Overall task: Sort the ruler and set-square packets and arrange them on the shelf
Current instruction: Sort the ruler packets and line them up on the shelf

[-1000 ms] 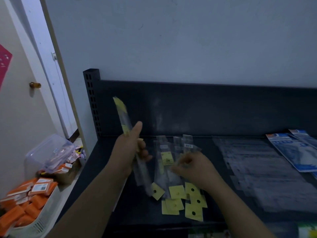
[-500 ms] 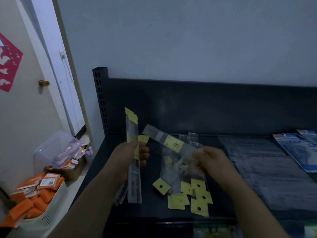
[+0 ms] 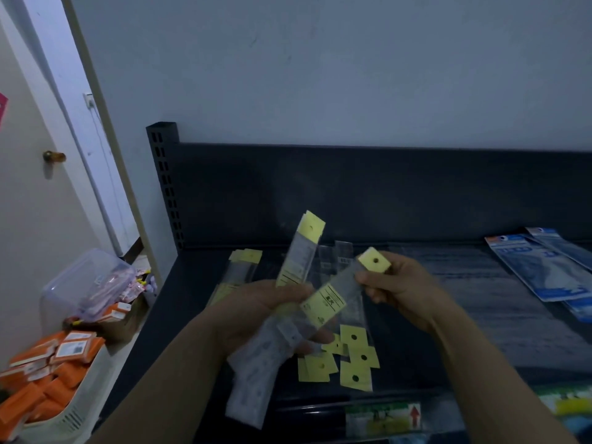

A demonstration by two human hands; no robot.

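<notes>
A pale wall [image 3: 320,75] fills the upper view, with a door [image 3: 32,219] at the far left. Below the wall stands the dark shelf [image 3: 384,193], its back panel upright and its deck running toward the viewer. On the floor to its left sit a white basket [image 3: 73,408] heaped with orange packs [image 3: 64,373] and, behind it, a clear tub [image 3: 86,283].

At the right end of the deck lie blue packets [image 3: 541,267], overlapping and slanted. Beside them flat clear packets [image 3: 512,315] cover the deck, too blurred to tell apart.

The left hand [image 3: 256,312] is above the front middle of the deck, fingers curled round a bundle of ruler packets [image 3: 253,379]. One packet rises from the fist with its yellow header up; the others hang below it, past the front edge.

The right hand [image 3: 403,283] pinches the yellow header of a single ruler packet [image 3: 336,299] between thumb and fingers. That packet slants down to the left, its lower end touching the left hand's bundle.

Two more groups lie on the deck: a sorted stack [image 3: 240,267] at the left, headers toward the back, and a loose pile [image 3: 352,357] under the hands, headers toward the front.
</notes>
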